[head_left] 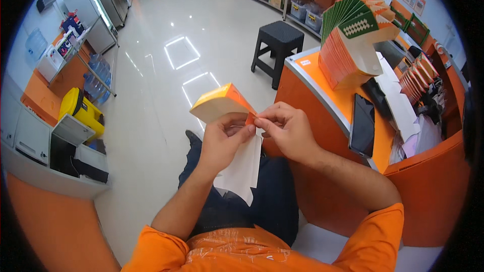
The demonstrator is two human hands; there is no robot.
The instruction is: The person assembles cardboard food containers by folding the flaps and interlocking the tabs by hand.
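A partly folded paperboard food carton [218,107], yellow and orange outside and off-white inside, is held in front of me above my lap. My left hand [228,140] grips its near side, thumb and fingers pinched on a small orange tab. At the same tab, my right hand [286,130] pinches with thumb and forefinger, its fingertips meeting the left ones. A long off-white flap of the carton hangs down over my thighs. The left fingers partly hide the carton's middle.
To my right, an orange counter [312,73] bears a tall stack of nested cartons [348,58] and a dark tablet [362,125]. A black stool [278,50] stands beyond its corner. A yellow bin [83,113] and open cabinet [75,143] are at left.
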